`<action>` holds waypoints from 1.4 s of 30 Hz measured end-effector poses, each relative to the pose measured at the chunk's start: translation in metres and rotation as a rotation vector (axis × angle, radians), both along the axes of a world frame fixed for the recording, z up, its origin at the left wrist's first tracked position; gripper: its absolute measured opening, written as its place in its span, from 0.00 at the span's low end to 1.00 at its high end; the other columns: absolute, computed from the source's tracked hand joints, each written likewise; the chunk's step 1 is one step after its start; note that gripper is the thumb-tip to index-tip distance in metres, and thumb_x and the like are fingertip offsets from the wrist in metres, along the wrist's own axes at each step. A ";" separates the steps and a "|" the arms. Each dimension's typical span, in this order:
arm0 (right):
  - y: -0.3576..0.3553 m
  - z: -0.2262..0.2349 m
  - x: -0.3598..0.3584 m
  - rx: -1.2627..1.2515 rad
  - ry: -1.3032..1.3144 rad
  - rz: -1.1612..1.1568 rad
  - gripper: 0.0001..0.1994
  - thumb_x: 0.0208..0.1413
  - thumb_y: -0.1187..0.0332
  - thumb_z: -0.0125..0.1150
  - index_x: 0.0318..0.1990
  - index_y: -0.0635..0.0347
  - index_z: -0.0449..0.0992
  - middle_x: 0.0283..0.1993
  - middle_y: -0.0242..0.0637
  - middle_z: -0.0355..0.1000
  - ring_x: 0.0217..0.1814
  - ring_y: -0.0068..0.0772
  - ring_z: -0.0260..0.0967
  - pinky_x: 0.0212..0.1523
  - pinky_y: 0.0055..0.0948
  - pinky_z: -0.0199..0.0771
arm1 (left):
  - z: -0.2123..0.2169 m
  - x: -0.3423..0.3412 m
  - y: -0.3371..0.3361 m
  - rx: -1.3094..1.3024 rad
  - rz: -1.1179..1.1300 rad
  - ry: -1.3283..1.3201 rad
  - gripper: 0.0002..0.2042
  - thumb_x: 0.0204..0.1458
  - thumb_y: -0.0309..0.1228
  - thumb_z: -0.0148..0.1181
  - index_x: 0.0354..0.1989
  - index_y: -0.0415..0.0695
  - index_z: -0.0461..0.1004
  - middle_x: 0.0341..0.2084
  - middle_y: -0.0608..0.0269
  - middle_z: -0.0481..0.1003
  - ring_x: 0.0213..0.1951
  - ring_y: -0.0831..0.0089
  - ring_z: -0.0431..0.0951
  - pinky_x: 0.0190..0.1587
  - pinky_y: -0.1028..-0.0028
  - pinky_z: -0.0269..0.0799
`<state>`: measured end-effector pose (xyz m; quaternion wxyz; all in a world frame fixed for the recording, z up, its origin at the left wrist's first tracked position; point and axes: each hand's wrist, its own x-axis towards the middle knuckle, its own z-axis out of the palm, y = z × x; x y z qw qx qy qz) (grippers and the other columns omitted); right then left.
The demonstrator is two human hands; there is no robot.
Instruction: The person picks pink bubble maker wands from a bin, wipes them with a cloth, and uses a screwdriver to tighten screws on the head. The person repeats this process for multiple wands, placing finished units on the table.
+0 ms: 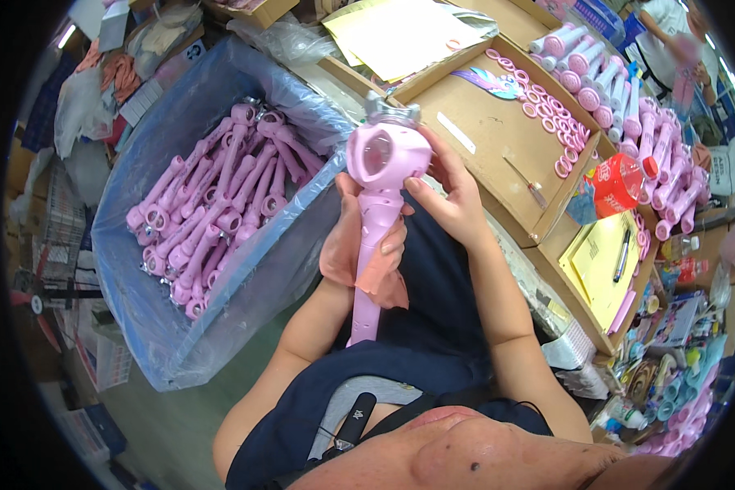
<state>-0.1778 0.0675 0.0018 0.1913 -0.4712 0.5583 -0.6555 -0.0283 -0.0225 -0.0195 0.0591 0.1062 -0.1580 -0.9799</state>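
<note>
1. Blue plastic lined a large bin (151, 327) at the person's left, and it held a heap of finished pink wands (212, 204) lying crosswise.
2. Beyond the bin, loose bags and cloth scraps (118, 73) cluttered the far left of the room.
3. At centre, the left hand (359, 245) clenched around the shaft of a pink toy wand (377, 204) held upright over the lap, a peach cloth (381, 282) pressed under its fingers.
4. The right hand (453, 200) gripped the wand's round head, thumb on its front.
5. To the right, a cardboard tray (482, 139) on the worktable held pink rings (551, 114).
6. Farther right lay pink tubes (596, 69), a red bottle (621, 184) and a yellow pad (600, 261) with a pen (622, 255).
</note>
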 end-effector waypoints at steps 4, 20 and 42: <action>-0.006 0.007 -0.008 0.052 0.065 -0.028 0.28 0.52 0.66 0.67 0.61 0.64 0.68 0.59 0.45 0.70 0.59 0.34 0.69 0.57 0.33 0.71 | -0.013 -0.002 -0.005 0.119 -0.145 0.031 0.51 0.39 0.82 0.29 0.39 0.40 0.74 0.07 0.66 0.60 0.06 0.71 0.56 0.10 0.73 0.55; 0.006 -0.003 -0.021 0.020 -0.135 -0.010 0.36 0.54 0.62 0.65 0.67 0.65 0.57 0.69 0.51 0.56 0.70 0.43 0.56 0.67 0.39 0.57 | 0.020 0.014 0.010 -1.285 0.257 -0.239 0.09 0.50 0.30 0.56 0.36 0.39 0.70 0.19 0.58 0.69 0.20 0.66 0.72 0.26 0.70 0.72; 0.044 0.015 -0.032 0.247 0.504 -0.343 0.27 0.53 0.61 0.64 0.59 0.63 0.66 0.58 0.53 0.67 0.60 0.50 0.66 0.61 0.39 0.64 | 0.027 0.014 0.000 -0.517 0.050 -0.365 0.27 0.63 0.55 0.40 0.38 0.37 0.66 0.24 0.50 0.75 0.18 0.62 0.77 0.22 0.72 0.75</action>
